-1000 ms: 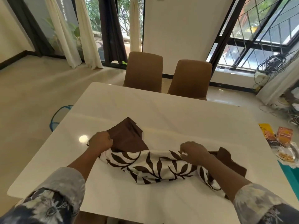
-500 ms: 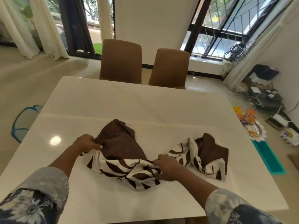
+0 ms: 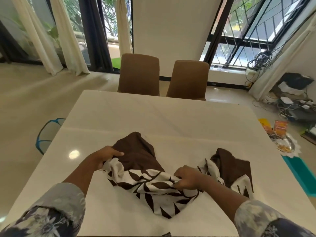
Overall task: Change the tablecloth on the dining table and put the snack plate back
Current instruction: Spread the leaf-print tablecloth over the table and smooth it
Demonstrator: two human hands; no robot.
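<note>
A bunched tablecloth [image 3: 145, 178], brown with a white leaf-print border, lies on the near half of the white dining table [image 3: 162, 115]. My left hand [image 3: 106, 155] grips its left edge, fingers curled over the brown part. At the middle of the cloth my right hand [image 3: 187, 178] pinches a fold of the leaf print. A brown and white end of the cloth lies loose to the right of my right hand. The snack plate [image 3: 285, 144], with orange packets on a white doily, sits low beyond the table's right edge.
Two brown chairs [image 3: 140, 74] stand at the table's far side. A blue-rimmed mesh basket [image 3: 46, 134] is on the floor to the left. A teal surface [image 3: 301, 173] lies under the snack plate. Cables and boxes clutter the right corner by the window.
My right hand has slid left along the cloth to its middle, and the right end has fallen loose. The cloth is more bunched. My left hand keeps its hold on the left edge.
</note>
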